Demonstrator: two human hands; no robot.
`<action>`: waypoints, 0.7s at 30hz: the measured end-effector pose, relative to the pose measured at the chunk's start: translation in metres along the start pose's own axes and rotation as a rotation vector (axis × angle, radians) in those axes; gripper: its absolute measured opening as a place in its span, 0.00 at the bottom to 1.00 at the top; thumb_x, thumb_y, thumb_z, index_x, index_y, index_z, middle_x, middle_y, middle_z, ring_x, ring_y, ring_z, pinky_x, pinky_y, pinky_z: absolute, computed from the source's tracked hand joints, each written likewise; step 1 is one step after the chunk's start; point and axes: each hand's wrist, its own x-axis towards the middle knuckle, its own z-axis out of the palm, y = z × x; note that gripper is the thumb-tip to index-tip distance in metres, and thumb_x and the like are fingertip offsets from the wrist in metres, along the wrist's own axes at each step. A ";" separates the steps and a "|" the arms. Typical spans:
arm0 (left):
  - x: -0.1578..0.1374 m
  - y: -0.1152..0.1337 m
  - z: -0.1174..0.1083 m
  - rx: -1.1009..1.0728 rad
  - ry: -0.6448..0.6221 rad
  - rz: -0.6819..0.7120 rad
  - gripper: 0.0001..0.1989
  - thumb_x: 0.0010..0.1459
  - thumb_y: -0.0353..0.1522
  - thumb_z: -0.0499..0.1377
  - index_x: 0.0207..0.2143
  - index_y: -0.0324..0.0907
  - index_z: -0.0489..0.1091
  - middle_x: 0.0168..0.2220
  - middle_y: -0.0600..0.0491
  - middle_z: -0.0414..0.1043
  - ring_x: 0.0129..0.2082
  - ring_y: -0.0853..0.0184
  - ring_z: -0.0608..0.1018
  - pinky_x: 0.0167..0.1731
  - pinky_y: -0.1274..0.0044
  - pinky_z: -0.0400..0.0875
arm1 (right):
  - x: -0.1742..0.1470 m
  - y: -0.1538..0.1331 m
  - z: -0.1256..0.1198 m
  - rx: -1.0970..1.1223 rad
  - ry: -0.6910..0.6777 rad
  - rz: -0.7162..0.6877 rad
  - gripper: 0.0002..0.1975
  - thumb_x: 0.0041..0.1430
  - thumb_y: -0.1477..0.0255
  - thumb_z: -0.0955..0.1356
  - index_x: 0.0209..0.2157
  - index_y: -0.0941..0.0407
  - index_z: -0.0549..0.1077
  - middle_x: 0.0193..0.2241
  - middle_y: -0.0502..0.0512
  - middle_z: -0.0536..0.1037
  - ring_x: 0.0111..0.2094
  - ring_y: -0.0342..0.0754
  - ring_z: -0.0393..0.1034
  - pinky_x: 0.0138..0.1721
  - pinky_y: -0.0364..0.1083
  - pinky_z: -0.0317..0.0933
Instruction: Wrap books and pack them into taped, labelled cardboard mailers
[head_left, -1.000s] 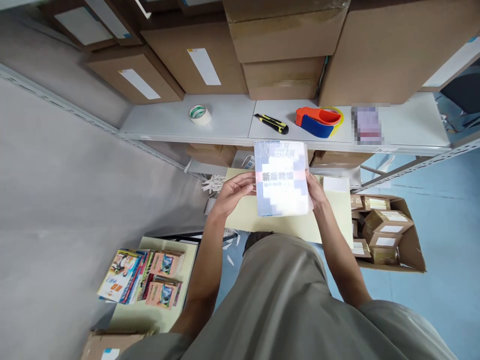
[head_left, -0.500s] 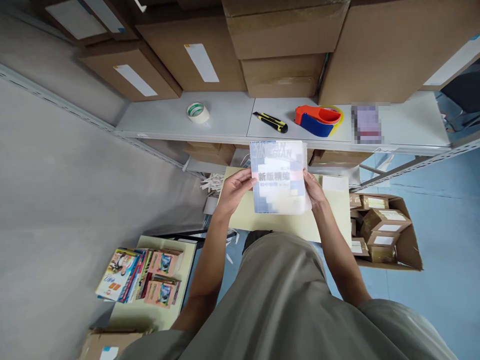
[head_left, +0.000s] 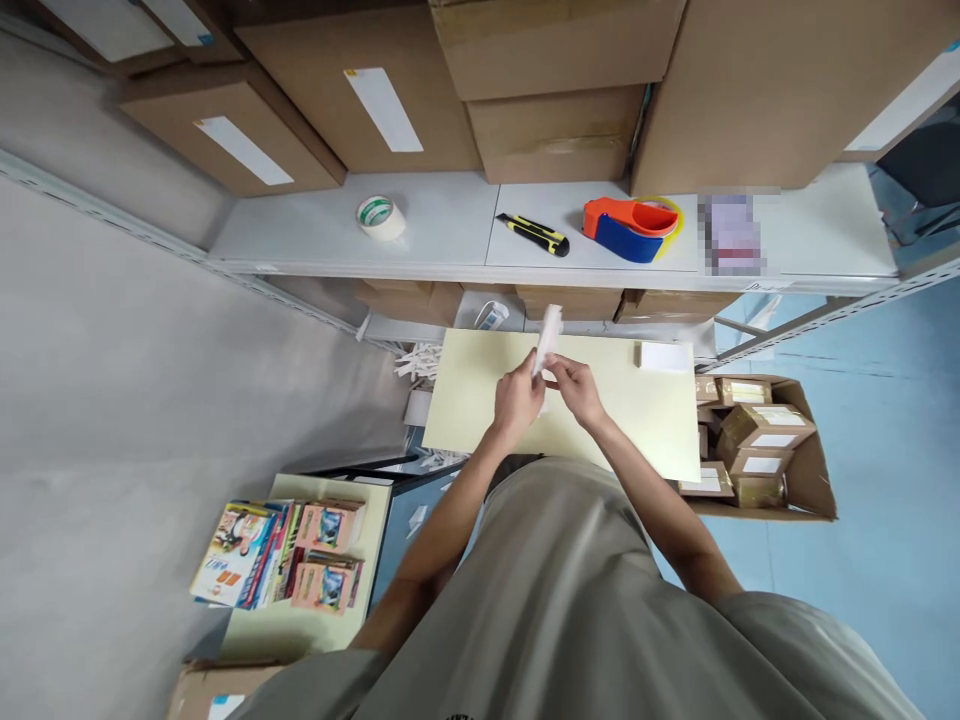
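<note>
Both hands pinched one thin book edge-on above the table.

The left hand point(head_left: 517, 398) and right hand point(head_left: 576, 385) each kept a closed grip on the book point(head_left: 547, 337), upright over the pale yellow table point(head_left: 480, 405). On the grey shelf point(head_left: 442, 225) lay one tape roll point(head_left: 380, 216), one utility knife point(head_left: 534, 234) and one tape dispenser point(head_left: 631, 228); the floor was blue.

One head-worn view, steep and close.
Your camera looked forward and down past your chest onto the pale table point(head_left: 480, 420), hands near frame centre; the shelf point(head_left: 450, 225) ran across at twelve o'clock, blue floor at three o'clock.
</note>
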 end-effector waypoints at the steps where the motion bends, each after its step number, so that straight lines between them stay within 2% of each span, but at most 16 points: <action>1: 0.005 -0.007 -0.005 -0.094 -0.006 -0.006 0.27 0.70 0.34 0.67 0.69 0.42 0.81 0.54 0.40 0.90 0.54 0.44 0.90 0.62 0.59 0.82 | 0.001 0.003 -0.003 -0.027 0.000 -0.008 0.40 0.58 0.28 0.77 0.45 0.52 0.90 0.51 0.59 0.91 0.57 0.63 0.85 0.61 0.65 0.85; 3: 0.015 -0.022 -0.020 -0.342 -0.035 -0.039 0.28 0.66 0.38 0.69 0.66 0.39 0.83 0.54 0.41 0.91 0.53 0.47 0.90 0.57 0.62 0.84 | 0.004 0.006 -0.014 -0.134 0.039 -0.051 0.38 0.59 0.34 0.80 0.54 0.51 0.90 0.64 0.62 0.87 0.70 0.69 0.79 0.72 0.67 0.77; 5: 0.023 -0.036 -0.038 -0.546 -0.061 -0.107 0.34 0.60 0.43 0.73 0.65 0.37 0.83 0.55 0.41 0.91 0.51 0.48 0.90 0.51 0.65 0.85 | 0.007 0.009 -0.029 -0.269 0.145 -0.106 0.41 0.60 0.39 0.81 0.64 0.51 0.87 0.75 0.64 0.78 0.81 0.70 0.67 0.81 0.68 0.65; 7: 0.026 -0.048 -0.054 -0.644 -0.065 -0.163 0.41 0.53 0.47 0.78 0.65 0.36 0.83 0.56 0.40 0.90 0.51 0.48 0.90 0.46 0.68 0.84 | 0.008 0.011 -0.040 -0.334 0.250 -0.116 0.49 0.58 0.39 0.82 0.72 0.51 0.81 0.81 0.65 0.70 0.84 0.70 0.60 0.83 0.69 0.60; 8: 0.026 -0.052 -0.061 -0.672 -0.066 -0.174 0.43 0.51 0.47 0.80 0.65 0.36 0.83 0.57 0.40 0.90 0.52 0.48 0.90 0.44 0.69 0.84 | 0.008 0.012 -0.043 -0.326 0.266 -0.099 0.52 0.56 0.39 0.83 0.74 0.51 0.79 0.82 0.66 0.69 0.83 0.71 0.62 0.82 0.70 0.62; 10: 0.024 -0.059 -0.072 -0.715 -0.075 -0.169 0.45 0.49 0.48 0.81 0.66 0.37 0.82 0.58 0.40 0.90 0.54 0.47 0.90 0.45 0.69 0.84 | 0.006 0.012 -0.041 -0.265 0.215 -0.058 0.50 0.58 0.38 0.82 0.73 0.51 0.80 0.77 0.66 0.77 0.77 0.71 0.72 0.77 0.69 0.70; 13: 0.021 -0.067 -0.084 -0.748 -0.083 -0.159 0.45 0.49 0.48 0.82 0.66 0.39 0.83 0.58 0.40 0.90 0.56 0.46 0.89 0.46 0.69 0.84 | 0.003 0.010 -0.023 -0.202 0.109 -0.058 0.37 0.64 0.41 0.80 0.64 0.50 0.88 0.63 0.62 0.89 0.66 0.69 0.82 0.67 0.65 0.79; 17: 0.024 -0.089 -0.097 -0.748 -0.068 -0.177 0.46 0.50 0.49 0.82 0.67 0.39 0.81 0.59 0.40 0.89 0.56 0.47 0.89 0.46 0.69 0.84 | 0.013 0.012 0.004 -0.233 0.100 -0.061 0.30 0.66 0.45 0.79 0.60 0.49 0.90 0.56 0.57 0.92 0.60 0.66 0.85 0.59 0.60 0.81; 21: 0.039 -0.133 -0.106 -0.702 -0.044 -0.167 0.45 0.55 0.51 0.78 0.69 0.38 0.79 0.61 0.38 0.88 0.58 0.46 0.88 0.53 0.64 0.85 | 0.041 0.037 0.028 -0.270 0.089 0.012 0.30 0.62 0.46 0.79 0.57 0.50 0.90 0.49 0.54 0.92 0.52 0.62 0.85 0.56 0.57 0.80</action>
